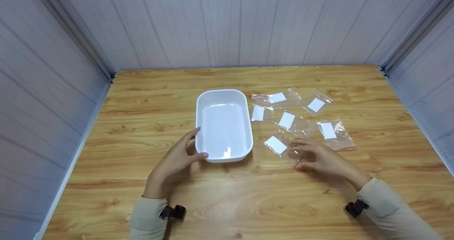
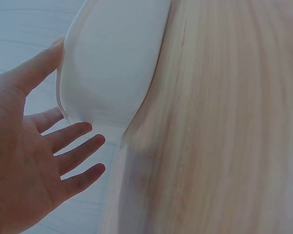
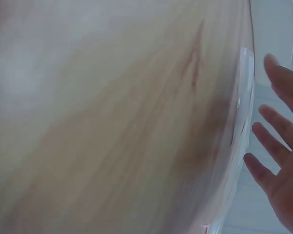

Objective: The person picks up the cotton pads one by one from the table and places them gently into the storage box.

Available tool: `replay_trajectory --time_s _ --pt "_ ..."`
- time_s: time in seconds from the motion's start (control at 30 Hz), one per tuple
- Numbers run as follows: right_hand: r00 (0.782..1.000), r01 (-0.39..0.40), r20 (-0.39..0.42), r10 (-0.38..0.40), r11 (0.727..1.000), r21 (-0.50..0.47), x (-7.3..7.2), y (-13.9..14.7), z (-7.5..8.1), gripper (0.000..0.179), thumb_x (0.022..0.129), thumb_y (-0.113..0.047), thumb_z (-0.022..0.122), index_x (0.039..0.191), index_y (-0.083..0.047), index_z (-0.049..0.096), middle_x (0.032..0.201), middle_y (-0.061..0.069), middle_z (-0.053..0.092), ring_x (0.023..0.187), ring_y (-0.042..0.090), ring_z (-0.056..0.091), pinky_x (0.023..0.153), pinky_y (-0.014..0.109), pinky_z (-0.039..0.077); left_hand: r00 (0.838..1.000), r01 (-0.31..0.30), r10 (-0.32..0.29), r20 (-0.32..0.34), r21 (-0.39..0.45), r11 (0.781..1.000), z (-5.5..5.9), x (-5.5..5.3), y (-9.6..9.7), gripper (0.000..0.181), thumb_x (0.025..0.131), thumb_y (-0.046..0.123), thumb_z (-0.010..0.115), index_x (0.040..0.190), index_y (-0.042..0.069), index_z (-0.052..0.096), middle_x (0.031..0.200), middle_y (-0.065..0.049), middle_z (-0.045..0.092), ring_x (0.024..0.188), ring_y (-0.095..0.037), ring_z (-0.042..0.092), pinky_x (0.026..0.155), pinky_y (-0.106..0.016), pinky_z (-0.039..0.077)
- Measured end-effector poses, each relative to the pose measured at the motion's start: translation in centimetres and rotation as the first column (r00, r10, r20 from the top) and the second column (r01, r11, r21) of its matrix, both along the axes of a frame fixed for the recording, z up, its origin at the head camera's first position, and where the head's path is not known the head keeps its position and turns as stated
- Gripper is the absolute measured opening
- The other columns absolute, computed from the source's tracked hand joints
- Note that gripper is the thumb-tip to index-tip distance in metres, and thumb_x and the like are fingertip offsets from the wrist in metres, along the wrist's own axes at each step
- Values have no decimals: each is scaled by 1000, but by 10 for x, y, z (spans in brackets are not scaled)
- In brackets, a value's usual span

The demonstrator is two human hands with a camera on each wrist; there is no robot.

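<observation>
A white rectangular plastic basin [image 1: 225, 128] stands on the table. My left hand [image 1: 173, 160] is at its near left corner, with thumb and fingertips touching the rim. In the left wrist view, the fingers of that hand [image 2: 24, 161] are spread and fairly straight beside the basin wall [image 2: 112, 58]. My right hand [image 1: 321, 157] hovers over or lightly touches the clear end of a zip bag holding a white card [image 1: 276, 145]; contact is hard to tell. The right wrist view shows this hand [image 3: 288, 170] with fingers extended near the bag's clear plastic [image 3: 241, 97].
Several more clear zip bags with white cards lie right of the basin, among them a far one [image 1: 277, 97], a middle one [image 1: 286, 120] and a right one [image 1: 328, 130]. The wooden table [image 1: 149, 108] meets panelled walls [image 1: 227, 27] at back and sides.
</observation>
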State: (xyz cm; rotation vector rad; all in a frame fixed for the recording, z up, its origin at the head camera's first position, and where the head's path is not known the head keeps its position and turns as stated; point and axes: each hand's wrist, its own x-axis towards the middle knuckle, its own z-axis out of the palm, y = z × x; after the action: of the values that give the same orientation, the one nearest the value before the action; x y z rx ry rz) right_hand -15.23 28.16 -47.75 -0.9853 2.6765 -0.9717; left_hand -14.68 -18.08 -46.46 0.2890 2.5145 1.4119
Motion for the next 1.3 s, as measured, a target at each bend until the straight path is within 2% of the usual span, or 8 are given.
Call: replay_trajectory --time_s 0.23,0.43,0.73,0.9,1.03,1.3 --pt "1000 -2 29 0 998 66 -1 -3 -6 51 80 -17 83 128 -11 67 141 12 53 134 41 42 108 60 33 1000 -1 1 2 1 1000 -1 -2 4 93 81 44 81 156 24 30 153 -12 39 146 -34 24 116 -59 16" --pt "999 -4 54 2 999 50 -3 -6 -12 52 77 -14 85 125 -9 68 139 14 53 129 38 45 105 56 38 1000 3 -2 11 -6 1000 0 -2 3 92 81 42 81 156 24 30 154 -11 39 146 -33 24 116 -58 15" --pt "1000 2 27 -3 999 35 -10 -12 -10 38 75 -12 86 111 -13 76 132 13 58 122 35 52 99 52 46 1000 0 0 15 2 1000 2 -2 3 92 82 40 80 156 23 29 154 -12 38 146 -34 26 117 -57 15" --pt "999 6 -33 -4 998 67 -14 -16 -8 32 75 -14 86 106 -13 77 127 13 60 117 34 56 92 47 51 1000 -7 7 15 14 1000 1 0 1 92 82 41 81 156 24 29 155 -12 37 145 -33 27 117 -57 16" --pt "999 27 -40 -23 995 94 -16 -19 -6 27 75 -14 86 102 -15 79 126 10 60 114 30 58 89 42 53 1000 -1 1 12 33 999 -1 1 0 92 82 41 80 156 22 29 155 -12 36 144 -33 31 117 -56 17" --pt "998 28 -61 -21 994 106 -21 -21 -3 15 79 -16 84 92 -19 80 119 7 64 113 27 58 98 47 46 999 -3 2 38 32 999 -1 -1 1 92 82 42 80 157 24 28 155 -12 36 144 -33 30 117 -55 17"
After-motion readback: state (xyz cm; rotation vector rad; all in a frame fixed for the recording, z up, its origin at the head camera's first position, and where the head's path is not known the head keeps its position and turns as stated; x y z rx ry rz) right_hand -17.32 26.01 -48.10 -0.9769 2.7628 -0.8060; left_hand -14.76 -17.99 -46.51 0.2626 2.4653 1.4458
